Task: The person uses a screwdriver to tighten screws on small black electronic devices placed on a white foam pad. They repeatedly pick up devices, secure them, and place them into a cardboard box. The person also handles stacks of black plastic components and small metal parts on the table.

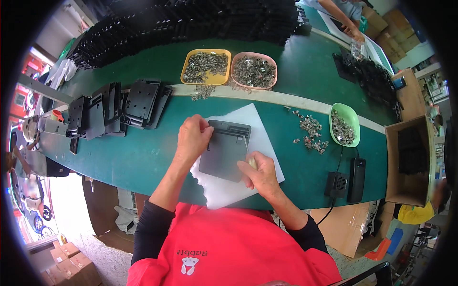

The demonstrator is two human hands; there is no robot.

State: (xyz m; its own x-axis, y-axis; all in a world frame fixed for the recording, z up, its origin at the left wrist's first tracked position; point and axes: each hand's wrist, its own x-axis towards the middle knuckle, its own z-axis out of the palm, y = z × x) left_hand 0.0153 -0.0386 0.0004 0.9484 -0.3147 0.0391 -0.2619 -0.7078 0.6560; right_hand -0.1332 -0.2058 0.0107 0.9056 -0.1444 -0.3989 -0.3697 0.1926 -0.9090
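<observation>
A flat dark grey plastic panel point(220, 155) with slots along its far edge lies on a white foam sheet point(261, 167) in front of me. My left hand point(193, 138) is closed at the panel's far left corner, thumb and fingers pinching its edge. In my right hand point(261, 175) is a screwdriver point(252, 163) with a pale yellowish handle, held near the panel's right side. Its thin shaft points away from me, the tip by the slots at the far right corner. Whether the tip touches the panel I cannot tell.
Small metal parts fill a yellow tray point(183, 71), a pink tray point(232, 76) and a green tray point(357, 125); more lie loose point(312, 127). Black panels point(143, 102) lean at left, with long black stacks point(200, 24) behind. A black adapter point(356, 180) lies right. Another person's hand point(354, 33) works far right.
</observation>
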